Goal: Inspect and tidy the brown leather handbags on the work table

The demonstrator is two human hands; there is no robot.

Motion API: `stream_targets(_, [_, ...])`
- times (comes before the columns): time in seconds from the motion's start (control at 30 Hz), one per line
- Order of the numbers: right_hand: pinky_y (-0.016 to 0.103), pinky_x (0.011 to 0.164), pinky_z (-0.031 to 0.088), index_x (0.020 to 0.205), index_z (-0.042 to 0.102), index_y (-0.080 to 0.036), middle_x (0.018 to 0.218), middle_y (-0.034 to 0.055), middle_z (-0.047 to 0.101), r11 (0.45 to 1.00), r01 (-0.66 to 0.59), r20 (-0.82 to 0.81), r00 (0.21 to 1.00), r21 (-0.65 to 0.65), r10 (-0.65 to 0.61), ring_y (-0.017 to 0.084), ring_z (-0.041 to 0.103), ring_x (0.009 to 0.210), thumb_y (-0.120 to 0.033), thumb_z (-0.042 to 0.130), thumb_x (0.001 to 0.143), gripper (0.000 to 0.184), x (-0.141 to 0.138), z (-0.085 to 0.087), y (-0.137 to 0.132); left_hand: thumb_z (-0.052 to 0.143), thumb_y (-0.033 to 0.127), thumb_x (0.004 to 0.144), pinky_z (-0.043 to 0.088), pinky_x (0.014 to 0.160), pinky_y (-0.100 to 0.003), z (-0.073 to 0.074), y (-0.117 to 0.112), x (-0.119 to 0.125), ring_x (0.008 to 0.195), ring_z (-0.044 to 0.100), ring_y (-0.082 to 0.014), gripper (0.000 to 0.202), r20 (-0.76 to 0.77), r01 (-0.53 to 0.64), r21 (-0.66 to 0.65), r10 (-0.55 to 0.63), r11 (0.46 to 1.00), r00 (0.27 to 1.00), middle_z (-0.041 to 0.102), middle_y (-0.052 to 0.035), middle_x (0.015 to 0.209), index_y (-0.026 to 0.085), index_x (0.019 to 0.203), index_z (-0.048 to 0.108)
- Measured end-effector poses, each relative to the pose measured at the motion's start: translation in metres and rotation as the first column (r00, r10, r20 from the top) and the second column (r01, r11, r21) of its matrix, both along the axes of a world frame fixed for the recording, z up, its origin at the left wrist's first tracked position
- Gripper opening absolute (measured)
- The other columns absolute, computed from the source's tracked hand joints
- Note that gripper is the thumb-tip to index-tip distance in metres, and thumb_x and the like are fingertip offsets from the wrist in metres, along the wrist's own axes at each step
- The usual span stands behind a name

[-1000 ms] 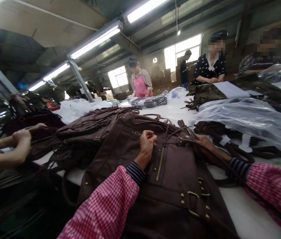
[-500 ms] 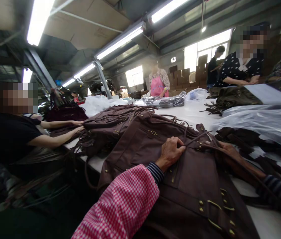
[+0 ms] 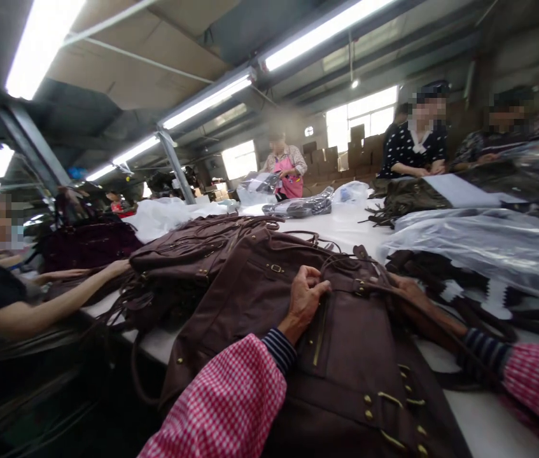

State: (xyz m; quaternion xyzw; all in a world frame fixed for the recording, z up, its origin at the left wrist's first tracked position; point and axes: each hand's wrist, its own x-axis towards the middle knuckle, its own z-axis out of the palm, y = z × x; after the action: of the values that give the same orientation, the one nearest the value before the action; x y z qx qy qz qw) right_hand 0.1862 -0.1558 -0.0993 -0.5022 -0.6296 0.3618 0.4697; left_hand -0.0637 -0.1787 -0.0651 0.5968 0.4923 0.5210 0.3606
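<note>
A dark brown bag [image 3: 345, 331] with brass buckles, studs and a zip lies in front of me on a white table. My left hand [image 3: 304, 300] rests over its upper part, thumb and fingertips pinched on a thin brown cord near the zip. At the bag's upper right edge, my right hand [image 3: 412, 298] closes around the strap [image 3: 386, 280] beside a small buckle. Straps partly cover the fingers of that hand. More brown bags [image 3: 188, 245] are piled against the far left side of this one.
Clear plastic sheeting [image 3: 483, 245] covers dark straps to the right. Olive bags [image 3: 407, 194] lie beyond it. A co-worker's arm [image 3: 83, 289] reaches to the pile from the left. Another person in a pink apron [image 3: 291, 178] stands across the white table [image 3: 345, 222].
My view has swung right, so everything appears further left. Both hands keep their places on the bag. The person in the pink apron has lifted a plastic-wrapped item.
</note>
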Motion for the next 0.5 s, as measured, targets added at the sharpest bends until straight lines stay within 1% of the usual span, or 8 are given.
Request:
stream_targets(0.07, [0.031, 0.062, 0.048, 0.082, 0.073, -0.017, 0.077, 0.0061, 0.069, 1.0, -0.021, -0.066, 0.998, -0.01, 0.021, 0.026, 0.06, 0.077, -0.067, 0.072, 0.065, 0.052, -0.004, 0.005, -0.003, 0.068, 0.029, 0.079, 0.046, 0.059, -0.022, 0.007, -0.003, 0.002, 0.058, 0.061, -0.0126, 0.027, 0.042, 0.0, -0.01, 0.001, 1.0, 0.999, 0.069, -0.0003, 0.067, 0.02, 0.095, 0.048])
stream_targets(0.13, [0.029, 0.056, 0.044, 0.083, 0.071, -0.016, 0.07, 0.0037, 0.065, 0.998, -0.045, -0.131, 0.991, -0.035, 0.04, 0.021, 0.056, 0.067, -0.063, 0.074, 0.066, 0.05, -0.006, 0.009, -0.004, 0.067, 0.032, 0.08, 0.044, 0.056, -0.021, 0.017, -0.005, 0.004, 0.054, 0.06, -0.0117, 0.028, 0.05, -0.014, -0.015, 0.015, 1.0, 0.999, 0.069, -0.0005, 0.064, 0.02, 0.094, 0.046])
stream_targets(0.23, [0.025, 0.048, 0.034, 0.087, 0.068, -0.016, 0.061, -0.0007, 0.058, 0.993, -0.067, -0.199, 0.979, -0.097, 0.047, 0.014, 0.047, 0.054, -0.055, 0.076, 0.069, 0.044, -0.007, 0.01, -0.003, 0.066, 0.033, 0.081, 0.041, 0.051, -0.019, 0.028, -0.004, 0.007, 0.051, 0.059, -0.0112, 0.029, -0.004, -0.035, -0.032, 0.035, 0.999, 0.999, 0.071, -0.0014, 0.069, 0.021, 0.097, 0.045])
stream_targets(0.3, [0.025, 0.045, 0.03, 0.084, 0.066, -0.016, 0.057, -0.002, 0.055, 0.986, -0.079, -0.218, 0.975, -0.145, 0.046, 0.012, 0.043, 0.049, -0.051, 0.077, 0.07, 0.039, -0.005, 0.008, 0.0, 0.064, 0.029, 0.082, 0.04, 0.049, -0.02, 0.03, 0.0, 0.007, 0.051, 0.06, -0.0122, 0.028, -0.083, -0.071, -0.065, 0.066, 0.995, 0.994, 0.073, -0.0022, 0.071, 0.021, 0.099, 0.043])
stream_targets(0.37, [0.024, 0.044, 0.029, 0.078, 0.065, -0.016, 0.055, -0.0017, 0.055, 0.98, -0.085, -0.22, 0.975, -0.18, 0.044, 0.011, 0.044, 0.048, -0.047, 0.077, 0.07, 0.034, -0.002, 0.007, 0.004, 0.061, 0.02, 0.081, 0.04, 0.05, -0.021, 0.026, 0.005, 0.004, 0.05, 0.061, -0.0135, 0.025, -0.199, -0.138, -0.094, 0.118, 0.986, 0.973, 0.071, -0.0014, 0.069, 0.022, 0.096, 0.041])
stream_targets(0.43, [0.023, 0.044, 0.03, 0.073, 0.064, -0.016, 0.054, -0.001, 0.057, 0.977, -0.074, -0.218, 0.976, -0.198, 0.03, 0.011, 0.046, 0.048, -0.043, 0.078, 0.068, 0.031, 0.003, 0.007, 0.009, 0.061, 0.012, 0.076, 0.042, 0.055, -0.024, 0.022, 0.008, -0.003, 0.055, 0.062, -0.0154, 0.028, -0.345, -0.217, -0.073, 0.18, 0.973, 0.921, 0.067, 0.0006, 0.068, 0.022, 0.094, 0.042])
stream_targets(0.5, [0.021, 0.042, 0.028, 0.073, 0.063, -0.017, 0.052, -0.0013, 0.058, 0.977, -0.045, -0.218, 0.976, -0.21, -0.002, 0.01, 0.044, 0.045, -0.042, 0.079, 0.066, 0.031, 0.01, 0.01, 0.013, 0.063, 0.007, 0.071, 0.045, 0.066, -0.028, 0.022, 0.008, -0.015, 0.067, 0.064, -0.0187, 0.033, -0.491, -0.269, 0.005, 0.237, 0.963, 0.839, 0.064, 0.0013, 0.071, 0.022, 0.095, 0.045])
